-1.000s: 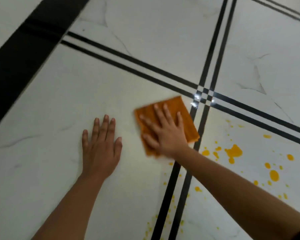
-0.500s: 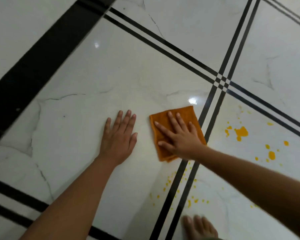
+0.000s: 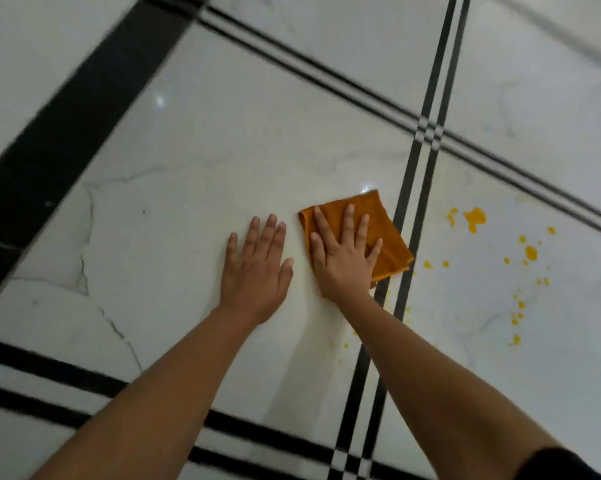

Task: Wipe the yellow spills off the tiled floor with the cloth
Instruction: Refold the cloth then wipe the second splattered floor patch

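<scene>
A folded orange cloth [image 3: 385, 233] lies flat on the white marble floor, just left of a double black tile line [image 3: 409, 216]. My right hand [image 3: 344, 258] presses down on the cloth, palm flat, fingers spread. Beside it to the left, my left hand [image 3: 257, 268] rests flat on bare tile [image 3: 188, 202], fingers apart, holding nothing. Yellow spills [image 3: 475, 218] dot the tile right of the black line, with a larger blotch at the top and several drops [image 3: 531, 252] below. A few small yellow specks [image 3: 345, 345] sit near my right forearm.
A wide black band [image 3: 67, 129] crosses the floor at the upper left. Thin double black lines [image 3: 326, 74] run diagonally across the top, and another pair [image 3: 84, 386] runs along the bottom. Grey veins mark the white tiles.
The view has shifted, so both hands and the cloth sit more to the centre right. The cloth has moved slightly toward the black line. The foot seen at the bottom edge has left the view.
</scene>
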### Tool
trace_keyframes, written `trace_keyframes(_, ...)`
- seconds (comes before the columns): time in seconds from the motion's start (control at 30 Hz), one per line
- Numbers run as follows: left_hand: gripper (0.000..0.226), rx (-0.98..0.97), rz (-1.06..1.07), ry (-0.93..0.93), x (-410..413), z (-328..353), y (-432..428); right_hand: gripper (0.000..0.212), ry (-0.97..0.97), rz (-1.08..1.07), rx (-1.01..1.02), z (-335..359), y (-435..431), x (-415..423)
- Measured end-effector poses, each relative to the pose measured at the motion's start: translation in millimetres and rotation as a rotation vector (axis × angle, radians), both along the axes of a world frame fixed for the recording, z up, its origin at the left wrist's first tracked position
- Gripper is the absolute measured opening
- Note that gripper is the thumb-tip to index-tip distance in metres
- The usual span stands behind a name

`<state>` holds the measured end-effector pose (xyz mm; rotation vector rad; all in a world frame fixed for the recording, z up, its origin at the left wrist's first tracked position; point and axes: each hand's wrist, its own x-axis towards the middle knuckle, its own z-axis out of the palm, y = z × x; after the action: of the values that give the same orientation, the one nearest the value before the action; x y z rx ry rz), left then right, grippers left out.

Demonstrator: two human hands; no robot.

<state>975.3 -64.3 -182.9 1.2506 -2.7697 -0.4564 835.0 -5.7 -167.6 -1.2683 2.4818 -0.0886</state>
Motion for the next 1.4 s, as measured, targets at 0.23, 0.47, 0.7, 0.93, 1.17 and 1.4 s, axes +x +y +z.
trace_keyframes(0.23,0.061,0.023,-0.094,-0.084,38,3,73,0.05,0.138,0.147,-0.011,-6,131,5)
trace_keyframes(0.47,0.057,0.025,-0.075,-0.144,38,5,93,0.051,0.121,0.163,-0.007,-7,170,54)
trace_keyframes(0.7,0.058,0.014,-0.008,-0.152,32,6,101,0.068,0.175,0.011,-0.053,-12,148,-1)
trace_keyframes(0.93,0.061,0.003,-0.177,-0.193,-8,10,115,0.069,0.015,-0.097,-0.012,0,227,-12)
trace_keyframes(1.17,0.059,-0.028,-0.203,-0.142,-74,8,109,0.073,-0.097,-0.655,-0.15,3,176,-35)
trace_keyframes(1.4,0.063,0.005,-0.13,-0.118,-130,13,80,0.067,0.08,-0.243,-0.088,-11,107,-145)
